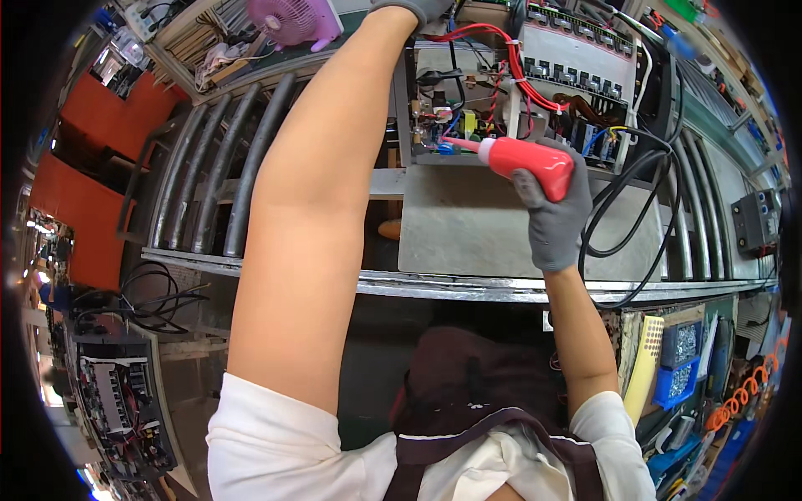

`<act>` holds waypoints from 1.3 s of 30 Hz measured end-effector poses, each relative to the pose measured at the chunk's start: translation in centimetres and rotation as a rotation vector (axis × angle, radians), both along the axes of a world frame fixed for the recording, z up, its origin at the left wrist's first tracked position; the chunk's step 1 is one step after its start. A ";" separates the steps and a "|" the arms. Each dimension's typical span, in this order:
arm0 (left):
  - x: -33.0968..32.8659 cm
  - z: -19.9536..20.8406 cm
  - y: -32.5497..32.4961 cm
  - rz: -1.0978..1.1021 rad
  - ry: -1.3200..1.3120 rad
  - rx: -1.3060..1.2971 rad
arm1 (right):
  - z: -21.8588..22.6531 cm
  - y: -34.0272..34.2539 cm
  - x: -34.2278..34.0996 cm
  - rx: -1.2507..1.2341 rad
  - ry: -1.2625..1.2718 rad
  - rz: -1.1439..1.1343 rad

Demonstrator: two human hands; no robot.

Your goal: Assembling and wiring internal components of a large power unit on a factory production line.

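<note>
Bottle point(528, 164), plain red, in right hand point(557, 219)

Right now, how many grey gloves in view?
2: one on the right hand, around the red squeeze bottle; one on the left hand, cut off by the top edge.

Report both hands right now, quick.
Left hand: gloved, mostly cut off at the top edge; open or closed cannot be told.
Right hand: gloved, closed around a red bottle, nozzle pointing left.
</note>
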State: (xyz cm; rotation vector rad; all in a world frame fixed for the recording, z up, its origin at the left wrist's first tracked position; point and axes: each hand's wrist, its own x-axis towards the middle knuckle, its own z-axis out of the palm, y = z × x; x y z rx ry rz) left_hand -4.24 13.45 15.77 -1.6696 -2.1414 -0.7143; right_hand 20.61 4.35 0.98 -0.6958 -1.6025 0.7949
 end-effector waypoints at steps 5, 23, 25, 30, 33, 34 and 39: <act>-0.3 -0.5 0.6 -0.027 -0.025 0.014 | -1.6 0.1 -2.5 0.062 0.115 0.125; -1.1 -0.8 1.5 -0.023 0.019 0.060 | -1.9 0.4 -3.0 0.260 -0.060 0.084; -0.8 -0.6 1.0 -0.012 0.008 0.056 | -2.5 0.4 -3.0 0.206 -0.027 0.076; -0.5 -0.4 0.7 -0.005 -0.003 0.034 | -2.0 -0.1 -3.1 0.031 0.140 0.068; -0.6 -0.4 0.8 -0.006 -0.001 0.036 | -1.8 0.1 -3.3 0.089 0.070 0.068; -0.5 -0.4 0.8 0.003 -0.007 0.028 | -1.8 0.0 -3.3 0.114 0.049 0.060; -1.0 -0.5 1.1 0.005 0.012 0.047 | -2.2 -0.2 -3.1 0.117 0.008 0.086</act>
